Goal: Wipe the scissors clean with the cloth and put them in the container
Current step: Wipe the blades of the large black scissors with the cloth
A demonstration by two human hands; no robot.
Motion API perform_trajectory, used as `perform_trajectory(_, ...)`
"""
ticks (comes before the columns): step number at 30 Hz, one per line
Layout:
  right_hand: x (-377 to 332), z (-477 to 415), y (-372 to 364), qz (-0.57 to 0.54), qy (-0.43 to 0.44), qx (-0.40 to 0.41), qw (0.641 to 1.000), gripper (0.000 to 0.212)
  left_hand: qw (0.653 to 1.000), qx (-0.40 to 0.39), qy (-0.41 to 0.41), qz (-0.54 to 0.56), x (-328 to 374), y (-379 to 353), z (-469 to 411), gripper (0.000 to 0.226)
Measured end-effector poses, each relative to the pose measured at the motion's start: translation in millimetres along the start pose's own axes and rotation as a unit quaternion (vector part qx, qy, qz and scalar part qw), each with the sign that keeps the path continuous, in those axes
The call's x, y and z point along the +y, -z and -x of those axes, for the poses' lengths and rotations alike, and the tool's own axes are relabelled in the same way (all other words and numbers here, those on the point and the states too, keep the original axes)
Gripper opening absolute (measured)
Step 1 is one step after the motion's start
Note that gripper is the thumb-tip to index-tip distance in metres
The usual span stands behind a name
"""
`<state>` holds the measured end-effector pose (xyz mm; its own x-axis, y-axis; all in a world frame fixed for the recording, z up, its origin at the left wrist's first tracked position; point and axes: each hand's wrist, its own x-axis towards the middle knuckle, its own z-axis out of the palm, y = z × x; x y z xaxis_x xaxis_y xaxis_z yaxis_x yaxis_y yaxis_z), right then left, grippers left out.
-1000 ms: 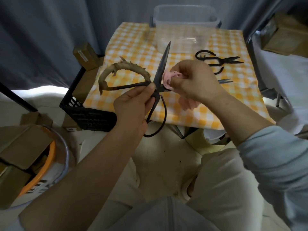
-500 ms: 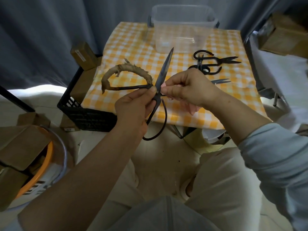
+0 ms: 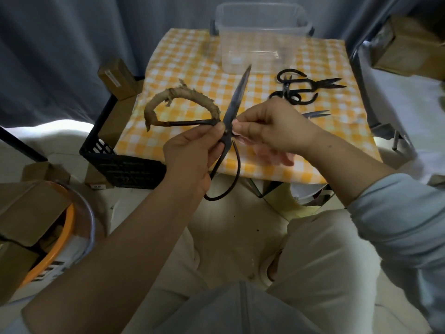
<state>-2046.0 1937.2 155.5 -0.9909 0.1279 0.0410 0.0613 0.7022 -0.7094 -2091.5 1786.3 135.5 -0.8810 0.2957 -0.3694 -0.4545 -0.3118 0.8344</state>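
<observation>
Sliding down since a second ago, the right hand [image 3: 277,127] now pinches the pink cloth [image 3: 269,156] against the pivot of the large dark iron scissors [image 3: 237,97]. The left hand [image 3: 192,150] grips them just below, fingers [image 3: 212,133] curled round the handle, above the near edge of the yellow-checked table [image 3: 183,59], well short of the clear plastic container [image 3: 260,44] at its far side.

Dim, soft light; wide-angle edge distortion

At frame centre, dark scissors [image 3: 238,97] are held at the pivot by the left grip [image 3: 192,151]; a pink cloth [image 3: 269,156] is pinched against them by the right grip [image 3: 277,126]. A clear container [image 3: 260,44] is seen above.
</observation>
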Motion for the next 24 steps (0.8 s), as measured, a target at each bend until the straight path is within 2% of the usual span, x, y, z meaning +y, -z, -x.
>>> perform_trajectory(5,7.8,8.2,12.9,0.02,-0.021,-0.045,0.999,0.019,1.0,0.005,0.021,0.0,0.2,2.9,-2.1,0.012)
perform_trajectory(10,11.7,3.5,11.6,0.018,-0.026,-0.022,0.999,0.028,1.0,0.005,0.0,0.0,3.6,5.4,-5.0,0.011)
perform_trajectory(14,1.1,-7.7,2.1,0.066,0.012,-0.016,0.998,0.022,1.0,0.001,0.015,0.006,1.1,0.8,-4.4,0.01)
perform_trajectory(17,12.2,-0.4,11.3,0.072,-0.011,-0.053,0.996,0.018,1.0,0.004,0.022,0.002,1.9,6.6,-7.1,0.008)
perform_trajectory(24,11.1,-3.4,5.5,0.061,-0.014,-0.045,0.997,0.02,1.0,0.013,0.017,0.01,2.3,6.7,-8.3,0.006)
